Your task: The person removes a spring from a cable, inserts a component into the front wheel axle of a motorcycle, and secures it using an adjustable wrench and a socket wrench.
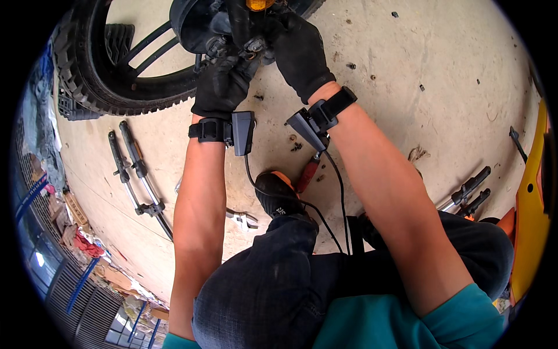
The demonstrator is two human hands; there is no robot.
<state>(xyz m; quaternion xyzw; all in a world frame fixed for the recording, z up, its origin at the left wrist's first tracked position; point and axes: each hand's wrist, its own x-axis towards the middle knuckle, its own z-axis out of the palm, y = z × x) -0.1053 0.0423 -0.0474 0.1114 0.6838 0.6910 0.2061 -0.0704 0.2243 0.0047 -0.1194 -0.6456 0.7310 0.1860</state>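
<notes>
Both my hands wear black gloves and are raised to a black wheel assembly at the top of the view. My left hand [224, 84] has curled fingers at small dark metal fittings [253, 45] beside a round black housing [189, 26]. My right hand [299, 55] is closed at the same fittings, just below an orange reflector [259, 5]; what exactly each hand grips is too dark to make out. A treaded tyre [81, 81] with black spokes lies left of my hands. Devices are strapped to both wrists, with cables hanging down.
Two fork legs [128, 168] lie at left, more [468, 195] at right. A red-handled tool [307, 173], pliers [244, 220] and small bolts [351, 66] lie on the concrete floor [407, 116]. A yellow panel [532, 180] stands at right, assorted clutter [87, 247] at left.
</notes>
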